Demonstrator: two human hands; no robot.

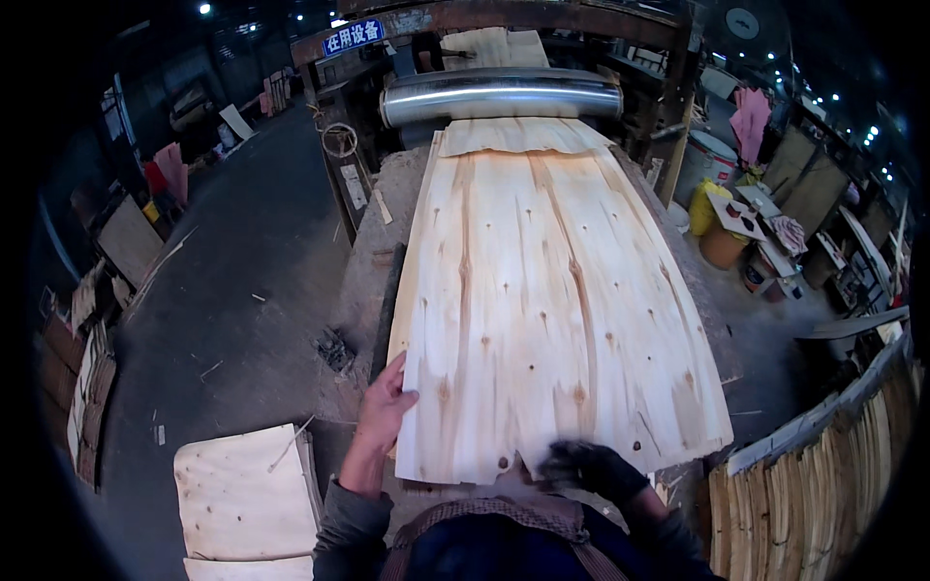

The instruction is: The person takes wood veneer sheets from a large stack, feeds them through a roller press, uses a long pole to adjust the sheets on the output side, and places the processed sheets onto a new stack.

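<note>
A large pale wood veneer sheet (528,320) with brown streaks and knots lies lengthwise before me, its far end at a shiny metal roller (504,99). A shorter veneer piece (523,136) overlaps it near the roller. My bare left hand (386,409) is closed on the sheet's left edge, thumb toward the top face. My right hand (593,470), in a black glove, is over the sheet's near edge, beside a small notch. Motion blurs its fingers, so their grip is unclear.
A veneer stack (247,489) lies low at my left. Upright veneer sheets (814,494) stand at my right. The roller's metal frame (334,165) rises ahead with a handwheel (339,140). Buckets (725,242) and a drum (707,160) stand at far right. Someone's dark sleeve (426,53) shows behind the roller.
</note>
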